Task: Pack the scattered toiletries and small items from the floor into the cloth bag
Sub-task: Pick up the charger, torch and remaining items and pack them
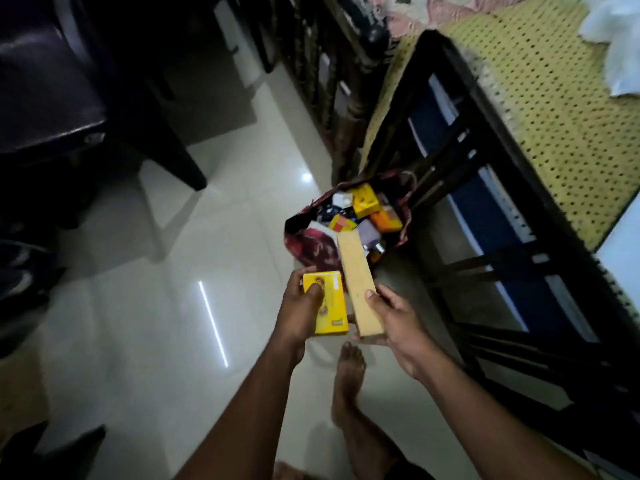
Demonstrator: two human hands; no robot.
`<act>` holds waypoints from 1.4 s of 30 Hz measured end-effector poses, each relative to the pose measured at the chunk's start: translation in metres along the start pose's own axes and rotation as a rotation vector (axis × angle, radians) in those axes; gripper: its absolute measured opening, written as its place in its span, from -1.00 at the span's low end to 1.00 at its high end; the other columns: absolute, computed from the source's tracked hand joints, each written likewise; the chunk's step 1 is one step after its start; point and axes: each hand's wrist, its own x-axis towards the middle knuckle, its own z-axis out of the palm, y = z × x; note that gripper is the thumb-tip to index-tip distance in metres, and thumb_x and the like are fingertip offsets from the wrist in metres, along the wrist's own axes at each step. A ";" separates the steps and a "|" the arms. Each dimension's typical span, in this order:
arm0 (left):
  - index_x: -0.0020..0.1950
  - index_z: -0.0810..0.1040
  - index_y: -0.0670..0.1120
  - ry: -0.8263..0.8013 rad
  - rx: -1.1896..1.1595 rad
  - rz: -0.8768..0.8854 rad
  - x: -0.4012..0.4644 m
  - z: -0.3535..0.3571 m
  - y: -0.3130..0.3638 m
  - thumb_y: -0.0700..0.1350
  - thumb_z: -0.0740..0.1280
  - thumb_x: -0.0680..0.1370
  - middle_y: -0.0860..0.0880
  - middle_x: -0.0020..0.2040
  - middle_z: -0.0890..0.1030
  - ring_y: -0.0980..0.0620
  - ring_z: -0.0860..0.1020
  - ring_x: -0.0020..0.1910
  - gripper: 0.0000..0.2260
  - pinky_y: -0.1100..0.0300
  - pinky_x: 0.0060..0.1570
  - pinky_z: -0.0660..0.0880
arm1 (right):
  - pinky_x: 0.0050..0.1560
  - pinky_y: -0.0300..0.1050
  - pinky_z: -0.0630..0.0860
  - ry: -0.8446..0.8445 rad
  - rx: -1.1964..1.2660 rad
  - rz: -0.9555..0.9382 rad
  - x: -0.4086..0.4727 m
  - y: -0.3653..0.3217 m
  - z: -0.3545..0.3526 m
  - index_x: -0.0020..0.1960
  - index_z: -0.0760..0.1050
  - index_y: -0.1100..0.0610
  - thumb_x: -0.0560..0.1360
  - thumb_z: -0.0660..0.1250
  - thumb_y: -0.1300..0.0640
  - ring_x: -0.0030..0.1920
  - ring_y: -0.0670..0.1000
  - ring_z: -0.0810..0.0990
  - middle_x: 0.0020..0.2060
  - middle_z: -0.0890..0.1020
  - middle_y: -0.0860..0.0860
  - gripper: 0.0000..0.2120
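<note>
A dark red patterned cloth bag sits open on the white tiled floor against a dark wooden bench. Inside it lie several small boxes, among them a yellow one and an orange one. My left hand grips a bright yellow box with the thumb on its top face. My right hand holds a long pale tan box by its near end; its far end points at the bag's mouth. Both boxes hang in the air just short of the bag.
The dark bench with a yellow dotted cover runs along the right. A dark chair stands at the left. My bare foot rests on the floor below my hands. Glossy floor tiles stretch to the left.
</note>
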 end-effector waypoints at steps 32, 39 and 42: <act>0.32 0.42 0.18 0.012 0.100 0.082 0.112 0.074 0.046 -0.09 0.32 0.66 0.01 0.20 0.62 0.03 0.62 0.12 -0.72 0.03 0.08 0.62 | -0.15 0.10 0.67 -0.288 -0.044 0.045 0.125 -0.060 -0.008 0.32 0.48 -0.12 0.57 0.40 -0.01 0.06 0.17 0.71 0.15 0.68 0.02 -0.67; 0.61 0.19 0.09 0.033 0.350 0.179 0.095 0.067 0.016 0.04 0.24 0.69 0.00 0.50 0.40 0.05 0.43 0.42 -0.50 0.23 0.27 0.38 | 0.32 -0.04 0.49 -0.048 -0.606 -0.325 0.169 -0.052 -0.026 0.43 0.42 -0.09 0.48 0.43 0.27 0.26 -0.04 0.54 0.26 0.56 -0.08 -0.42; 0.52 0.32 0.07 0.065 0.402 0.262 0.082 0.059 -0.002 -0.06 0.27 0.68 0.00 0.37 0.52 0.27 0.55 0.17 -0.60 0.41 0.09 0.47 | 0.48 -0.04 0.28 -0.051 -0.989 -0.405 0.191 -0.064 -0.027 0.54 0.31 0.01 0.54 0.39 0.25 0.49 0.10 0.32 0.49 0.37 0.05 -0.38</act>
